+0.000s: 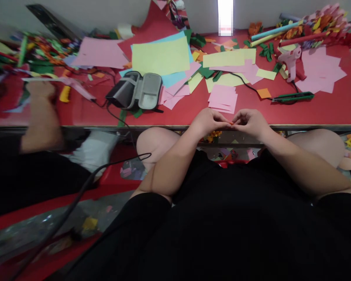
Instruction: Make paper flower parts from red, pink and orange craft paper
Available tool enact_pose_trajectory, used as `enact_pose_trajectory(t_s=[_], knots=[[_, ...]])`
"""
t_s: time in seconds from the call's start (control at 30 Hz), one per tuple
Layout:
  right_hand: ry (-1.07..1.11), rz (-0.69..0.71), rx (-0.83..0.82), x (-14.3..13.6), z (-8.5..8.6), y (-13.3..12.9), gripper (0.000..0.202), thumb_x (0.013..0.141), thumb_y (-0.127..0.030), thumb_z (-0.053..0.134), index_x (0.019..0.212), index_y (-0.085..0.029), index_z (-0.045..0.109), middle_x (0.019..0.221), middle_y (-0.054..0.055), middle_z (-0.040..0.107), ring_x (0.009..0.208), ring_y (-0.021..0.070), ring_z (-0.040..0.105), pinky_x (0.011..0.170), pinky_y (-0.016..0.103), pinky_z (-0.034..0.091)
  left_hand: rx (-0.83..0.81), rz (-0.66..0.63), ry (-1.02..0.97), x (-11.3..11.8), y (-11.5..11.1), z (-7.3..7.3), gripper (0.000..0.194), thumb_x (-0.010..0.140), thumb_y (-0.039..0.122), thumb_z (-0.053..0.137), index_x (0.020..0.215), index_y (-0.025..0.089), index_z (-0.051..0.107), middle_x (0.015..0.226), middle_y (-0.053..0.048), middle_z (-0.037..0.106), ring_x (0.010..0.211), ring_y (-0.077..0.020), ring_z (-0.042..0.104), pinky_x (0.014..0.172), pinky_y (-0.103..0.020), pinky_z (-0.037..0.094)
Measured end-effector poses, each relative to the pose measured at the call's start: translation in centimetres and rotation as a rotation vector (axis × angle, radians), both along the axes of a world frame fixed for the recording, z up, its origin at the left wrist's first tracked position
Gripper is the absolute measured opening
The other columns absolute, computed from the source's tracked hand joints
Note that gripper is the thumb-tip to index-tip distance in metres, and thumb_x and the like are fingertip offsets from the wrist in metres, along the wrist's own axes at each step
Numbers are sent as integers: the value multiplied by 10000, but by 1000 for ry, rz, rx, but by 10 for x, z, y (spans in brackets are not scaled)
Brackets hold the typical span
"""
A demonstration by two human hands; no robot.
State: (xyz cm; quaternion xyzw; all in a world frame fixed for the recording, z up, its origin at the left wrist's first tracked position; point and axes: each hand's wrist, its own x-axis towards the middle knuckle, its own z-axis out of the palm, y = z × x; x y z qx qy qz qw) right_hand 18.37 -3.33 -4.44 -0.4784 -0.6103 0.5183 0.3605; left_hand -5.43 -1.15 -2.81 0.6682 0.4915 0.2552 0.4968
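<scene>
Just over the front edge of the red table (175, 116), my left hand (210, 120) and my right hand (250, 123) meet fingertip to fingertip. Between them they pinch a small orange piece of paper (231, 123), mostly hidden by the fingers. Right behind my hands lies a small stack of pink paper squares (222, 98). A flat orange paper square (263, 93) and a green utility knife (293, 96) lie to the right of it. Farther right a pink glue gun (291, 62) rests on the table.
Yellow sheets (160, 56) and a grey open case (148, 91) lie left of centre. Paper flowers (327, 25) pile up at the back right. At the left, a co-worker's arm (42, 113) reaches over the table near another glue gun (78, 88). A black cable (84, 183) runs beside me.
</scene>
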Motion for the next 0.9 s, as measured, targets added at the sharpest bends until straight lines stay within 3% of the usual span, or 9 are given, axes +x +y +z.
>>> enact_pose_trajectory(t_s=[0.27,0.4,0.53,0.73,0.8,0.87,0.9], knots=[[132,-29,-62,5,1,8,613,533,-561,1166,853,-234,758,785,45,823,749,202,791,666,320,636,154,73,-157,7,-4,-2,217,824,413,946,901,210,941,907,-81,908,816,-184,792,765,-299,600],[155,-34,-51,7,5,7,649,548,-607,1168,872,-232,750,808,43,821,765,191,785,682,315,637,262,114,-179,8,-5,-3,275,911,475,879,900,202,908,958,-83,908,880,-197,795,812,-318,609],[175,-22,-53,6,6,5,635,570,-603,1159,874,-237,738,817,34,813,772,186,774,711,331,650,282,77,-211,9,-4,-5,331,1029,519,768,984,208,873,999,-81,887,921,-192,791,852,-322,610],[163,-33,-60,7,12,5,562,640,-503,1144,901,-220,735,818,42,783,777,196,775,722,346,627,399,200,-224,3,-6,0,552,1139,539,570,675,241,542,664,-17,584,683,-164,585,726,-328,522],[171,-40,-47,9,15,4,561,638,-494,1144,907,-218,737,815,37,779,764,186,764,714,338,619,419,165,-160,0,-6,3,448,1091,504,654,734,233,643,791,-46,691,775,-177,635,752,-325,530],[186,-53,-26,10,19,4,560,630,-493,1143,906,-221,739,811,31,782,746,175,745,696,327,609,388,110,-121,-1,-6,5,241,971,467,818,1072,248,826,1220,-94,824,1009,-212,728,784,-304,557],[195,-60,-15,10,20,3,559,627,-495,1143,905,-224,740,810,29,786,742,172,739,689,324,607,362,94,-124,0,-6,5,415,915,455,878,1285,273,830,1443,-107,793,1120,-231,745,799,-292,573]])
